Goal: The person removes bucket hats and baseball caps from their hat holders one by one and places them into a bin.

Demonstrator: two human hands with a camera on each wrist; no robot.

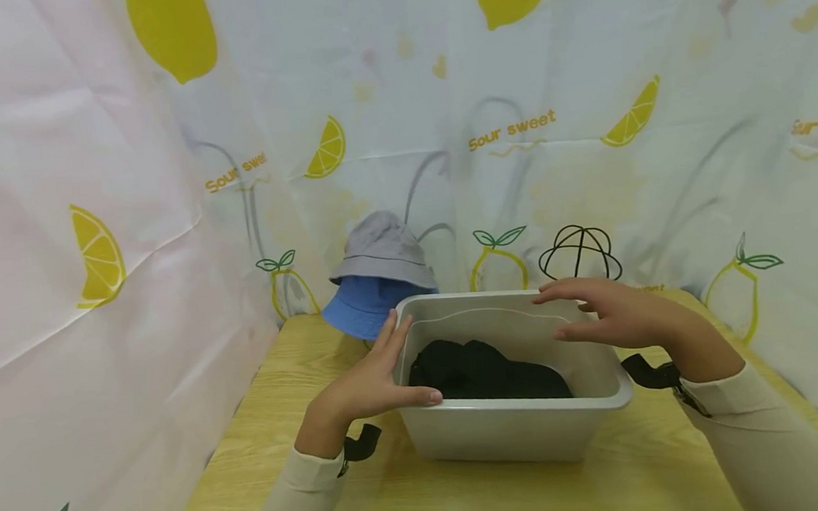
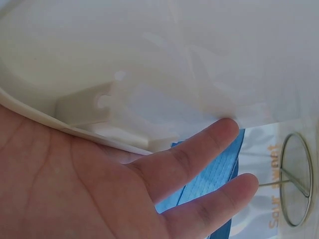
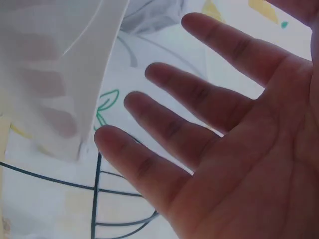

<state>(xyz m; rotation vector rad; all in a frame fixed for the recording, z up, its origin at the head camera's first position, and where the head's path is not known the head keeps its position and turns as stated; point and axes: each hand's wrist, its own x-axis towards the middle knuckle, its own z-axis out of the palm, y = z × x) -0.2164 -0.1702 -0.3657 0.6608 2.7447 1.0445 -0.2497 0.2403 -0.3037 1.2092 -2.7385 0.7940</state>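
Observation:
A pale grey plastic bin sits on the wooden table with a soft black cloth item inside, its full shape hidden. My left hand lies against the bin's left end, fingers extended along the side and thumb at the front rim. In the left wrist view, a fingertip meets the bin's wall. Above the bin's right end hovers my right hand, holding nothing. Its fingers are spread and nearly straight, beside the bin wall in the right wrist view.
Behind the bin's left corner, a grey bucket hat is stacked on a blue bucket hat. A black wire dome stand rises behind the right end. A lemon-print curtain encloses the wooden table at back and sides.

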